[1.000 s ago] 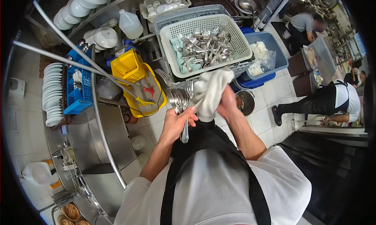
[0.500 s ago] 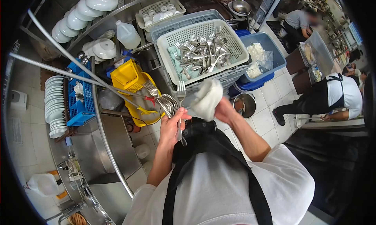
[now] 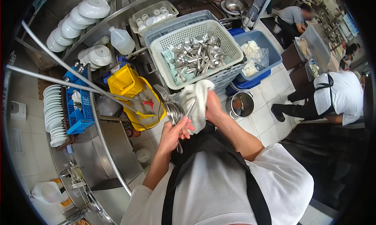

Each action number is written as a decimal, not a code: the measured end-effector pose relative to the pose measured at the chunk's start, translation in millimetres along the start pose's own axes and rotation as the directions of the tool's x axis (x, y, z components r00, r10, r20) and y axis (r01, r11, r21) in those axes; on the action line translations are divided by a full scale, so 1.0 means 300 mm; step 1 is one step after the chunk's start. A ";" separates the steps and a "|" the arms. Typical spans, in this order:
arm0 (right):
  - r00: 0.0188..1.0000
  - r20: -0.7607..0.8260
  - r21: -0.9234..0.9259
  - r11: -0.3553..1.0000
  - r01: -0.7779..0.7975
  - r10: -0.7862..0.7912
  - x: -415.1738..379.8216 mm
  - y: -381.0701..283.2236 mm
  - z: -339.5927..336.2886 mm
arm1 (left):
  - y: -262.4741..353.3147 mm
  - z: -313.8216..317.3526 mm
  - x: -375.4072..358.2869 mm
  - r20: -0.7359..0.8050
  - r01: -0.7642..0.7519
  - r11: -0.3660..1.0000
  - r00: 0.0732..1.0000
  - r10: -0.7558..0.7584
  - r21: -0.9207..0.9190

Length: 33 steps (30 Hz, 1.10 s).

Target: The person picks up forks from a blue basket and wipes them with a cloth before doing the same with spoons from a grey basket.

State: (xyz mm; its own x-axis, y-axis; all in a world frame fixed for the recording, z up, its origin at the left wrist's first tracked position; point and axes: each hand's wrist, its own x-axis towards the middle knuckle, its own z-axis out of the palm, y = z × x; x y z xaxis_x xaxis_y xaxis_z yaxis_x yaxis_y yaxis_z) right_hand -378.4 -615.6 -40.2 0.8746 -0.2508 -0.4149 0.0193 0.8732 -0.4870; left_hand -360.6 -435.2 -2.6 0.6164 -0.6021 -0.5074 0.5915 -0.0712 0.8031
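My left hand [image 3: 174, 135] is closed round a bundle of forks and spoons [image 3: 174, 110], their heads pointing up past the fingers. Close to its right, my right hand [image 3: 213, 107] grips a white cloth [image 3: 196, 103], which hangs against the side of the bundle and hides part of it. Beyond both hands, a pale perforated basket [image 3: 158, 49] holds a heap of loose forks and spoons [image 3: 197, 54] with a light green cloth [image 3: 172, 66] at its left side. This basket rests on stacked grey crates [image 3: 227, 74].
Left of the hands are a yellow bin [image 3: 150, 121], metal rails [image 3: 103, 139] and a blue rack [image 3: 76, 119] beside stacked plates [image 3: 55, 115]. To the right are a blue tub [image 3: 274, 54], a metal pot [image 3: 244, 105] and a bending person [image 3: 338, 94]. Another person [image 3: 291, 19] is farther back.
The white cloth has moved left and down, from apart to against the cutlery bundle, with my right hand following. The view has shifted slightly, and the nearer person is bent at a different angle.
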 end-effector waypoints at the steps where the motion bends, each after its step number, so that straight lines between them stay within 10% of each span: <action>1: 0.998 -0.056 0.032 0.999 -0.002 0.004 0.005 -0.016 0.012 | -0.005 -0.011 0.000 -0.027 -0.002 0.999 1.000 0.003 0.033; 3: 0.995 -0.005 0.045 0.994 -0.099 0.099 -0.049 0.024 0.020 | -0.029 -0.025 -0.009 -0.075 0.014 0.995 0.997 -0.007 0.100; 5: 0.926 0.125 -0.406 0.869 -0.281 0.357 -0.108 0.103 -0.030 | -0.060 -0.023 0.000 -0.072 -0.009 0.997 0.997 0.014 0.074; 9: 0.987 0.000 -0.718 0.687 -0.111 0.159 -0.002 0.022 -0.040 | -0.094 -0.037 -0.002 -0.081 -0.005 0.998 0.997 0.000 -0.062; 13: 0.986 -0.073 -0.497 0.862 0.097 -0.153 0.111 -0.208 0.005 | -0.119 -0.062 -0.008 -0.107 -0.023 0.974 0.994 -0.002 -0.227; 16: 0.998 0.046 -0.146 0.989 -0.029 0.036 0.041 -0.232 -0.041 | -0.066 -0.032 -0.018 -0.178 -0.060 0.975 0.984 0.021 -0.213; 21: 0.969 0.095 -0.533 0.834 -0.144 0.228 -0.113 -0.011 -0.072 | -0.056 -0.010 0.026 -0.133 -0.087 0.988 0.989 0.070 -0.125; 23: 0.945 0.322 -0.767 0.599 0.230 0.051 -0.070 0.050 -0.072 | -0.041 0.021 0.025 -0.019 -0.094 0.996 0.995 0.094 0.009; 31: 0.977 0.181 -0.617 0.760 0.204 -0.116 -0.088 0.028 -0.089 | -0.031 0.012 0.020 0.044 -0.057 0.960 0.998 0.047 0.272; 33: 0.977 0.124 -0.203 0.959 0.197 -0.174 -0.060 0.033 -0.165 | -0.055 0.013 0.013 -0.050 -0.123 0.959 0.989 0.140 0.256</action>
State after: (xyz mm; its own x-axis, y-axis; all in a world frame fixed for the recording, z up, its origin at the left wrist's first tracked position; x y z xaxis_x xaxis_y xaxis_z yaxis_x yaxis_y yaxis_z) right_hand -417.8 -623.2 -75.6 0.9111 -0.3452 -0.2251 0.0923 0.7032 -0.7049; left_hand -369.9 -439.5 -16.7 0.7182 -0.5657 -0.4051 0.3586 -0.1981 0.9123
